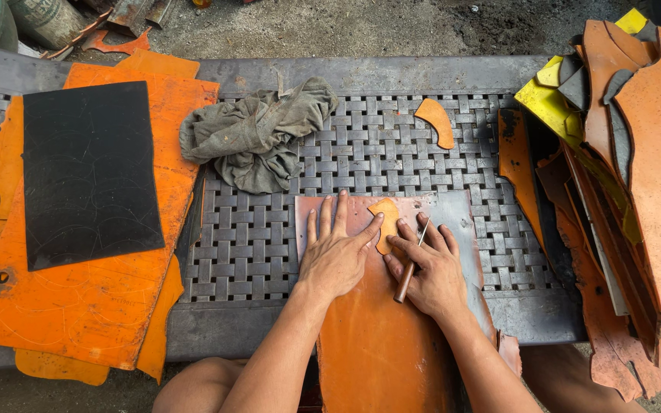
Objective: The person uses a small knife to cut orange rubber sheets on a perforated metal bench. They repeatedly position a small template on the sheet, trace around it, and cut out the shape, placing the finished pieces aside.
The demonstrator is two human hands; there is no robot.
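My left hand (338, 248) lies flat, fingers spread, on a long brown-orange leather sheet (380, 336) and pins a small orange cut-out pattern (386, 222) onto it. My right hand (430, 264) grips a thin awl-like tool with a wooden handle (411, 268), its metal tip set against the right edge of the pattern. The sheet rests on a woven metal bench (269, 245) and hangs over its near edge toward my knees.
A crumpled grey-green rag (258, 134) lies at the bench's back. A small curved orange offcut (437, 122) sits far right. A black sheet (89, 172) lies on orange sheets (78, 298) at the left. Stacked orange, yellow and dark leather pieces (621, 191) fill the right.
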